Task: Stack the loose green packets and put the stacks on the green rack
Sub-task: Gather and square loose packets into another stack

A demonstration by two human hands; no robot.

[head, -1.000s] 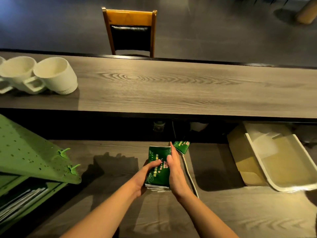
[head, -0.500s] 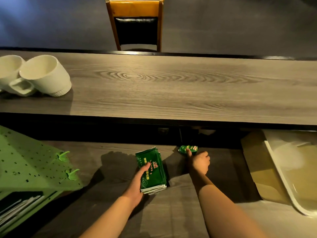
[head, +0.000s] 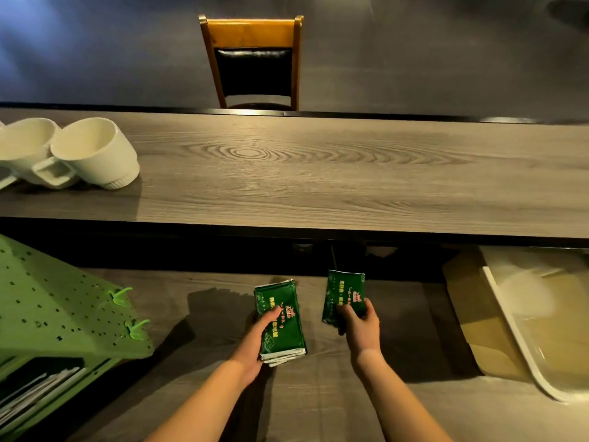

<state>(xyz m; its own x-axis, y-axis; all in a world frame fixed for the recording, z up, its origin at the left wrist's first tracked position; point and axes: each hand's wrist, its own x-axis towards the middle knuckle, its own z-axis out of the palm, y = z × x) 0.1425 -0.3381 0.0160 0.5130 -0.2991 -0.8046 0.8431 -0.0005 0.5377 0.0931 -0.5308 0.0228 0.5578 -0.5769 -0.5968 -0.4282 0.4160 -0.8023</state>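
the left hand (head: pixel 255 342) grips a stack of green packets (head: pixel 280 323), its thumb lying across the printed top face and its fingers curled under the left edge, so the stack sits tilted with its near end toward the wrist and white packet edges showing at that end. just to its right, apart from the stack, the right hand (head: pixel 360 327) holds a single green packet (head: pixel 342 296), fingers curled over the packet's near end while the far end sticks out away from the person; whether that packet touches the surface below cannot be told. both hands are over the lower wooden counter (head: pixel 318 403). well to the left of the left hand stands the green rack (head: pixel 57 314), a slanted perforated panel with two light green pegs (head: pixel 127 311) on it and pale flat items stored in the shelf beneath. well to the right of the right hand lies a white tray (head: pixel 541 330) resting on a brown cardboard piece (head: pixel 471 317). beyond both hands runs a higher wooden ledge (head: pixel 318 173), with two white cups (head: pixel 73 154) tipped on their sides at its left end, and a wooden chair (head: pixel 251 62) with a dark back pad behind it.
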